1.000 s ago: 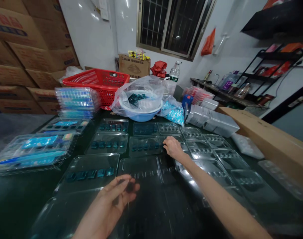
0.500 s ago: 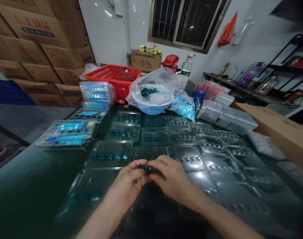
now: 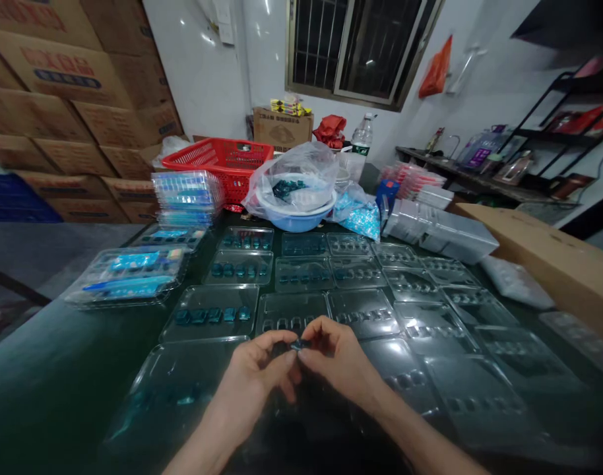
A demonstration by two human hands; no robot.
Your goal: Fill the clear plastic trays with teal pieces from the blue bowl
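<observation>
Between the fingertips of both my hands is a small dark teal plastic piece (image 3: 297,345), mostly covered by the fingers. My left hand (image 3: 262,369) pinches it from the left with thumb and forefinger, its other fingers curled below. From the right, my right hand (image 3: 334,353) pinches it with thumb and fingertips. Just beyond the hands lies a clear plastic tray (image 3: 291,305) with a row of small moulded pockets. To the left, another clear tray (image 3: 202,297) holds several teal pieces (image 3: 214,315) in a row.
Rows of clear trays (image 3: 435,316) cover the right of the dark table. At the back stand a blue basin (image 3: 301,221) with a bag of teal pieces, a red basket (image 3: 237,178) and a bag of blue bits (image 3: 355,214). Packed trays (image 3: 128,277) lie left; a cardboard box (image 3: 543,251) stands right.
My fingers have shifted on the teal piece and now meet at their tips around it, showing less of it. The view has tilted slightly, so the scene sits lower and further left.
</observation>
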